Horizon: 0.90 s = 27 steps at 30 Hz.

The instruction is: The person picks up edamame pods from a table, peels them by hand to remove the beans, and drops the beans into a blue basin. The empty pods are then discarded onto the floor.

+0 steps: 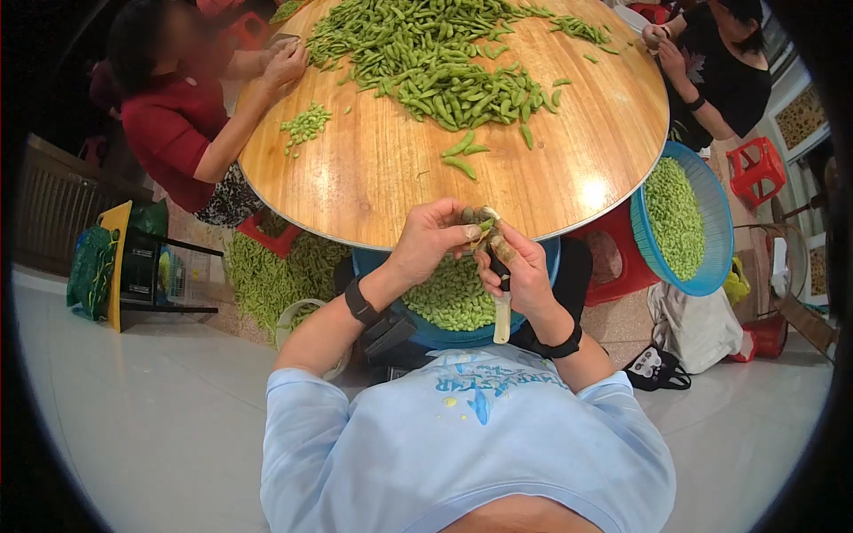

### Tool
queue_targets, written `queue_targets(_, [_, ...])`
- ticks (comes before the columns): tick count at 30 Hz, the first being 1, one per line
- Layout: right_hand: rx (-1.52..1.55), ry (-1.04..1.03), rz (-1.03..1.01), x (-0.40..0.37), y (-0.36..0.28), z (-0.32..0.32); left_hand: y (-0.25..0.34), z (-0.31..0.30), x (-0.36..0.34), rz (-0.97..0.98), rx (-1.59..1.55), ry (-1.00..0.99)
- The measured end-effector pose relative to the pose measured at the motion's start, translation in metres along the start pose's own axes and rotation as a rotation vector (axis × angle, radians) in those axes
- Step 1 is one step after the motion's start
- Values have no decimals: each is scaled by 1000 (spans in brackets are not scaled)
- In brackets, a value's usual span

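My left hand (430,236) pinches a green soybean pod (485,227) just past the table's near edge. Against the pod, the fingers of my right hand (526,272) are closed around a tool with a black part and a cream handle (502,322); its working end is hidden. Some fingertips on both hands look stained or covered. Directly below sits a blue basket (428,336) holding shelled green beans (451,300). A few loose pods (460,167) lie on the wooden table (373,191) ahead of my hands.
A large pod heap (444,84) covers the table's far middle. Shelled beans (306,124) lie near a person in red (169,124); another person in black (733,75) works at right. A second blue basket (716,209) stands right, and a pod pile (267,280) covers the floor left.
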State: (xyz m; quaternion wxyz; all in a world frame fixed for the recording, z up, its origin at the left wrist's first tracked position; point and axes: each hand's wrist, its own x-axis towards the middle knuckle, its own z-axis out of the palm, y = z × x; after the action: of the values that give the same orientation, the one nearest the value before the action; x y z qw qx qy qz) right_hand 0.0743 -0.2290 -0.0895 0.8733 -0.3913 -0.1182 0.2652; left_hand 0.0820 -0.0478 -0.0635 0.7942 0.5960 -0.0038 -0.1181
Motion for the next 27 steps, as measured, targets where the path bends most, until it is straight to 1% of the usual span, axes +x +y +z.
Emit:
queue_targets(2, [80,-32,25,-1,-2,0,1,0,-1,11,-15,-8])
queue_targets(5, [2,-9,7,-3,-2,2,3,3,-3,12,-23,22])
queue_targets(7, [3,-9,12,-3,-4,3,3,-1,-3,14,3,-16])
queue_targets(9, [6,-9,20,-3,-4,4,2,-1,-3,43,14,0])
queue_targets(12, [-43,9,16,-2,1,2,-3,-1,-6,85,7,22])
queue_targets(14, [-161,32,-23,-1,3,2,-4,0,-7,104,-11,28])
queue_targets(16, [-187,38,-35,0,3,2,-5,2,-7,167,-39,12])
queue_targets(17, [-213,45,-47,1,2,1,-5,2,-8,167,-40,13])
queue_targets(18, [-214,46,-47,1,-1,4,-4,2,-7,134,-104,12])
queue_targets(19, [-107,34,14,1,-9,8,-3,1,-6,102,-168,10])
queue_targets(20, [0,21,74,1,-13,11,-1,0,-5,103,-169,9])
queue_targets(21, [-1,20,74,0,-16,10,2,-3,-4,-13,-334,-79])
queue_targets(22, [112,-43,144,-1,-19,7,3,-6,-5,-131,-498,-165])
queue_targets(23, [225,-105,213,-2,-20,5,0,-8,-6,-131,-500,-162])
queue_targets(24, [224,-105,214,-4,-19,5,-2,-9,-5,-160,-589,-249])
queue_targets(25, [299,-142,242,-6,-16,3,-4,-10,-4,-187,-677,-339])
queue_targets(26, [374,-180,268,-7,-15,1,-4,-9,-5,-185,-676,-343])
queue_targets(27, [378,-159,279,-7,-15,0,0,-7,-7,-206,-588,-277])
